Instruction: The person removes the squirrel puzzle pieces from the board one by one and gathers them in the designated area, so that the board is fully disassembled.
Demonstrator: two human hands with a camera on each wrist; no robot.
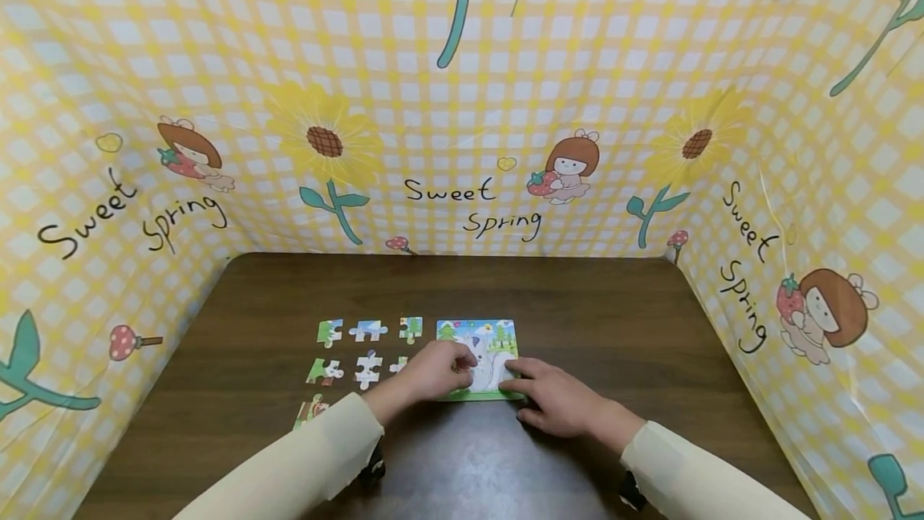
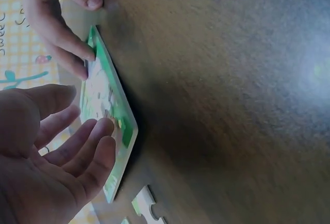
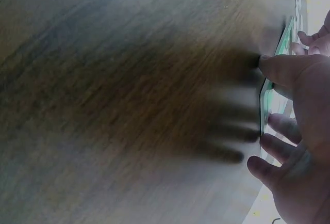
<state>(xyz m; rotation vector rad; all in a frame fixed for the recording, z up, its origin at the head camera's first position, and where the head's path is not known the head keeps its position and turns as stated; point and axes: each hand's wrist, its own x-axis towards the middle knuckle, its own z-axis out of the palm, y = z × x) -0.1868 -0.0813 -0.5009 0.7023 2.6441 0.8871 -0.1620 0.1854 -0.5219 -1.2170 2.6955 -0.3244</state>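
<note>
A puzzle board (image 1: pixel 498 393) with a green border and a picture of trees, sky and a white animal shape lies flat on the table. My left hand (image 1: pixel 440 367) hovers over its left part with fingers loosely bent. In the left wrist view, thumb and fingers of that hand (image 2: pixel 67 157) stand apart, with no piece seen between them. At the board's right side, my right hand (image 1: pixel 556 398) rests fingertips on the edge, its fingers spread. The right wrist view shows this hand (image 3: pixel 304 115) with its thumb near the board's front edge.
Left of the board, loose jigsaw pieces lie in rows, among them a green piece (image 1: pixel 330 333), a white piece (image 1: pixel 369 371) and a red-and-green piece (image 1: pixel 312 408). My left forearm partly covers some. Checked cloth (image 1: pixel 462 127) walls the brown table (image 1: pixel 577 295) behind and at both sides.
</note>
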